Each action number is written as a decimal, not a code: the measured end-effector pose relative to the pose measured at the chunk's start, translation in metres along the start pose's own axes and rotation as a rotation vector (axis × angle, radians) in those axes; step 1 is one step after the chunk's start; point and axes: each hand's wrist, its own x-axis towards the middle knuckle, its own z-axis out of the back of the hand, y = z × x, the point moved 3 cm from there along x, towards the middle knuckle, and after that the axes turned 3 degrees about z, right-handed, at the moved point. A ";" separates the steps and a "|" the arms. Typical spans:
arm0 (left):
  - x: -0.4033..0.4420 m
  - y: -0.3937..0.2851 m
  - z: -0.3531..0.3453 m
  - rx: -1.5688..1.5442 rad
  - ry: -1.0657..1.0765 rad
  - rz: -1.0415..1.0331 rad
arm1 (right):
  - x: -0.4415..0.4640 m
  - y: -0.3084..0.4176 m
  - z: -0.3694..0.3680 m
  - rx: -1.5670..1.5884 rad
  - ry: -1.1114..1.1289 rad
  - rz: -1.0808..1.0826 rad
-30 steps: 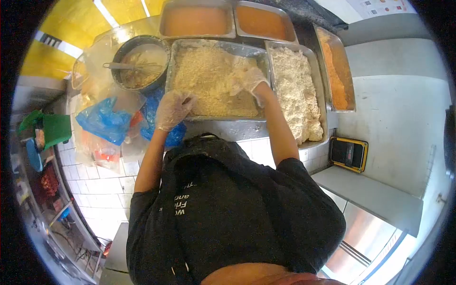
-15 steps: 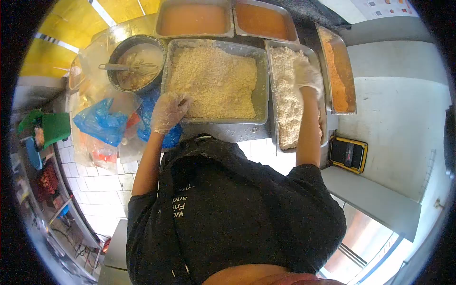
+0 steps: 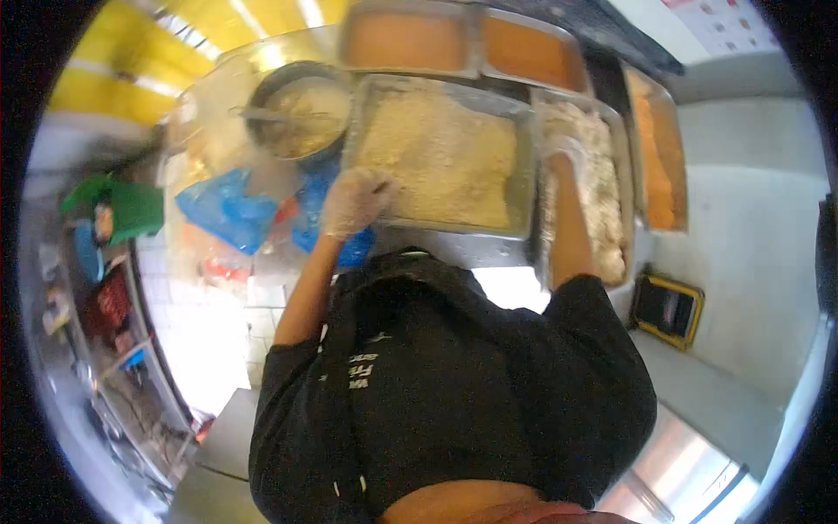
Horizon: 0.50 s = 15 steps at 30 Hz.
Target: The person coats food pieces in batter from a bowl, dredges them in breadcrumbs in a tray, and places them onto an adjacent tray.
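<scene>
A clear glove covers my left hand (image 3: 358,201), which is at the near left corner of the wide metal tray (image 3: 526,175) of yellowish crumbs (image 3: 441,153). Its fingers are curled together; whatever they hold, if anything, is too small to make out. Further right, my gloved right hand (image 3: 564,153) reaches into the left side of the long tray (image 3: 627,188) of pale, lumpy coating (image 3: 602,166). Motion blur smears its fingers, so their pose and contents are unclear. Left of the crumbs stands a dark bowl (image 3: 253,109) of whitish batter with a whisk (image 3: 271,114).
Two trays of orange liquid (image 3: 408,42) (image 3: 532,54) line the back. An orange-powder tray (image 3: 661,157) stands at the right. Blue plastic bags (image 3: 229,210) lie at the left. A yellow-edged black device (image 3: 668,308) is below right, and a green container (image 3: 131,207) is far left.
My right hand has gone from the crumb tray to the pale coating tray on the right. My left hand stays by the crumb tray's corner. The whole view has shifted and blurred.
</scene>
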 end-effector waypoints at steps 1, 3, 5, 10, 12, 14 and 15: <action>0.003 0.004 0.001 -0.006 0.020 0.017 | 0.004 0.000 -0.012 0.022 0.033 0.082; 0.001 0.013 0.002 -0.075 0.030 0.010 | 0.009 0.000 -0.012 0.163 0.053 0.143; 0.001 0.017 0.030 -0.205 -0.070 0.005 | -0.005 0.005 0.024 0.360 -0.014 0.075; 0.044 0.103 0.101 -0.060 -0.007 0.393 | -0.125 0.059 0.074 0.904 -0.195 0.053; 0.073 0.148 0.100 0.313 0.082 0.359 | -0.153 0.085 0.040 0.757 -0.144 0.197; 0.088 0.174 0.086 0.670 0.179 0.399 | -0.176 0.102 0.033 0.539 -0.013 0.233; 0.095 0.185 0.078 0.686 0.180 0.373 | -0.181 0.106 0.036 0.543 0.050 0.217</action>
